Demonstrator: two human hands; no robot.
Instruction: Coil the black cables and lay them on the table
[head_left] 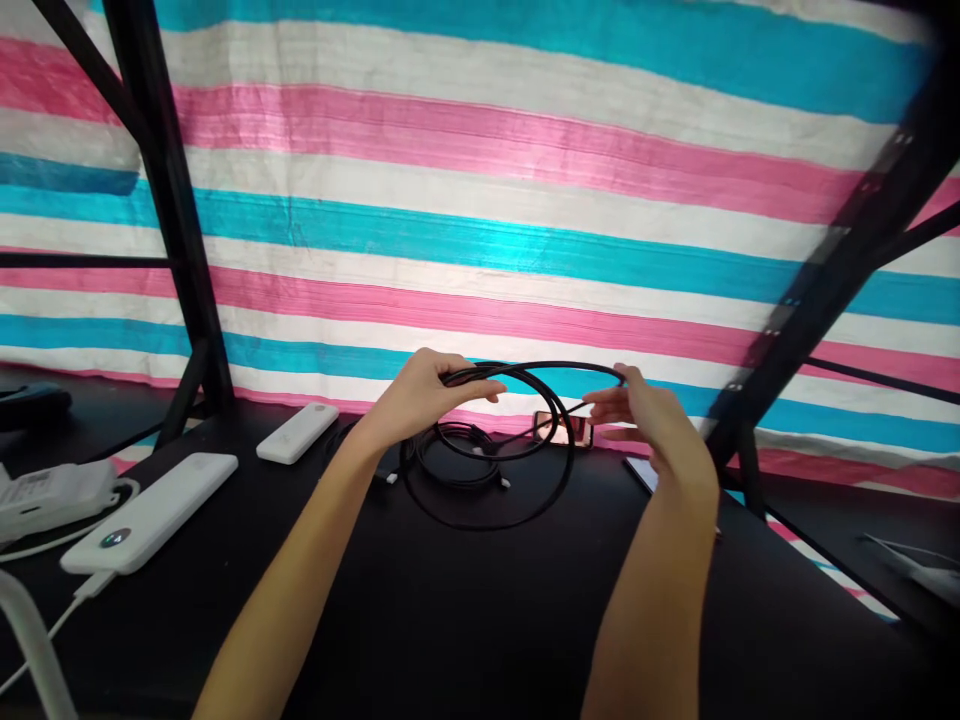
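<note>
My left hand [424,395] is closed round several loops of a black cable [525,375], held above a black table [465,600]. My right hand [649,420] pinches the same cable's far loop at the right, fingers partly stretched. The loops hang down to the table top. A second coiled black cable [457,455] lies on the table just under my hands.
Two white power banks [150,510] [298,432] lie at the left, the nearer one with a white lead plugged in. A white adapter [45,490] sits at the far left. A phone [562,428] lies behind the cable. Black frame posts [169,200] [825,280] stand on both sides before a striped tarp.
</note>
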